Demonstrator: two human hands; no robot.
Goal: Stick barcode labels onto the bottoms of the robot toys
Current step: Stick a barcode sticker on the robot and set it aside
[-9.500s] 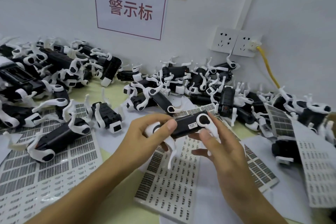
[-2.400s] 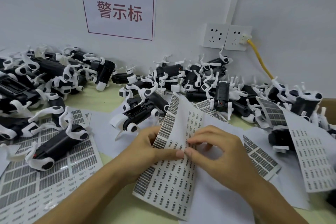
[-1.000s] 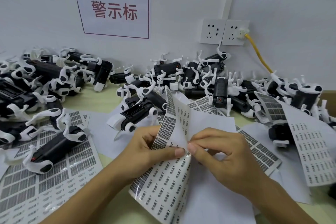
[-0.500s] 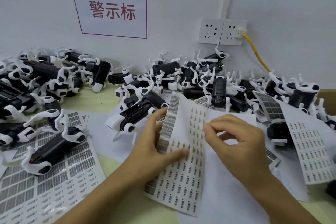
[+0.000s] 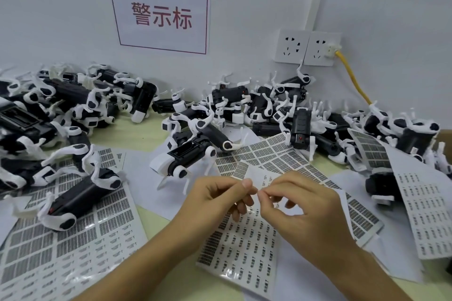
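Left hand pinches and bends up the white glossy barcode-label sheet, exposing an edge so the right hand can pinch-peel; nearest black-and-white plastic robot toy waits bottom-up just behind.

Even, bright, soft-shadowed light; wide-angle bending at edges; slightly soft focus.

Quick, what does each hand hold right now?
Left hand: pinches the label sheet.
Right hand: fingertips pinched at the sheet's edge; a peeled label cannot be told.
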